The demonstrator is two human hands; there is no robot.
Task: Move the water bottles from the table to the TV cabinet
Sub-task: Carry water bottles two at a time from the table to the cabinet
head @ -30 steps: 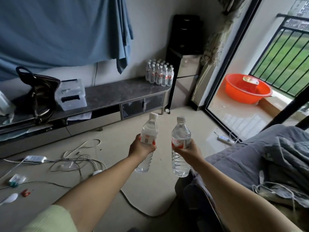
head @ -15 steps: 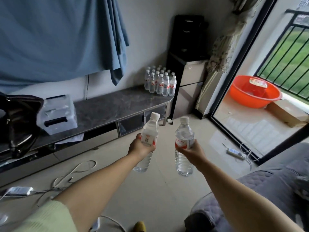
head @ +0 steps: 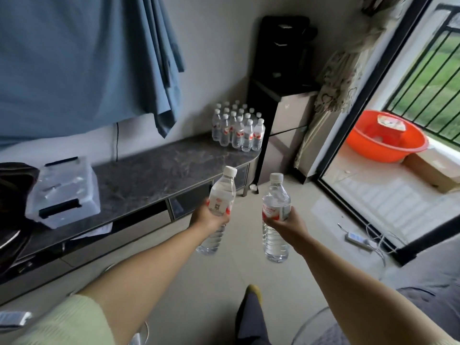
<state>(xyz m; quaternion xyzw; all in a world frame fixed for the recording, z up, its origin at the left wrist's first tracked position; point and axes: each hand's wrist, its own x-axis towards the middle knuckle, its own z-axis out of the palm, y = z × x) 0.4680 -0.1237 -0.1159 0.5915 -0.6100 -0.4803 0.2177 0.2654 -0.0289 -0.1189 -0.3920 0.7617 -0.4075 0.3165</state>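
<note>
My left hand (head: pixel 207 218) grips a clear water bottle (head: pixel 219 195) with a white cap and red-white label, tilted slightly right. Beside it, my right hand (head: pixel 286 222) holds a second, upright water bottle (head: pixel 275 202) of the same kind. Both are held out over the floor in front of the dark marble-topped TV cabinet (head: pixel 154 170). A cluster of several matching bottles (head: pixel 237 128) stands on the cabinet's right end, against the wall.
A clear plastic storage box (head: pixel 63 190) and a black bag (head: pixel 12 195) sit on the cabinet's left part. A beige side cabinet (head: pixel 288 125) stands right of it. An orange basin (head: pixel 387 138) lies beyond the sliding door. A power strip (head: pixel 358 239) lies on the floor.
I have stepped closer to the TV cabinet; it and the bottle cluster look larger. Both hands still hold their bottles out front. The floor cables and sofa have slid out of view.
</note>
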